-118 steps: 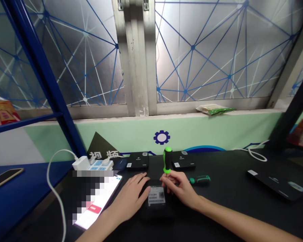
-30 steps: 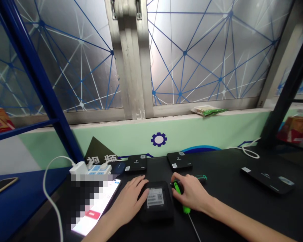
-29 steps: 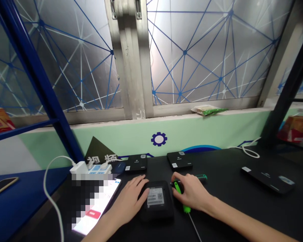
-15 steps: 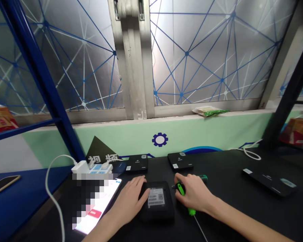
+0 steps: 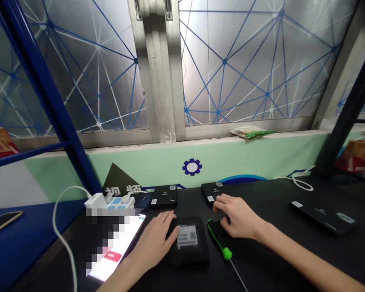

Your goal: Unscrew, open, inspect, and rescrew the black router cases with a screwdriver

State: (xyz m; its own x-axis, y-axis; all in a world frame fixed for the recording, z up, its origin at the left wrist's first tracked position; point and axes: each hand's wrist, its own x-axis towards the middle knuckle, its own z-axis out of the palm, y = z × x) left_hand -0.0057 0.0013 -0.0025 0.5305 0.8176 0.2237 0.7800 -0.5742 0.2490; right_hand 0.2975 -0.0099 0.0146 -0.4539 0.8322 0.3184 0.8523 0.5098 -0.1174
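**Screwdriver [image 5: 218,239] laid down, right hand [image 5: 239,217] lifted off it**

Since half a second ago the screwdriver has been let go and the right hand has been shifted toward the back edge of the counter [image 5: 276,247]. Its fingers are now released and loosely spread, with nothing seen in their grasp. The fingertips are just beside a flat black unit [image 5: 211,190] that lies along the back edge. The tool is left lying flat just right of the black box [image 5: 188,247], with its thin shaft pointed at the near edge.

The left hand [image 5: 156,241] has been kept where it was. It lies flat against the left side of the box, with the fingers loosely curved on the lid and not closed around it. The box sits near the middle of the near edge, with its white label [image 5: 187,237] turned up.

A lit phone [image 5: 118,247] lies left of that hand.

The screwdriver is judged light and stiff, with a slim shaft that would roll readily on the smooth counter. It is best taken by the thick green-striped handle. The box looks rigid, smooth and slightly glossy, so it is better held by its two long sides.
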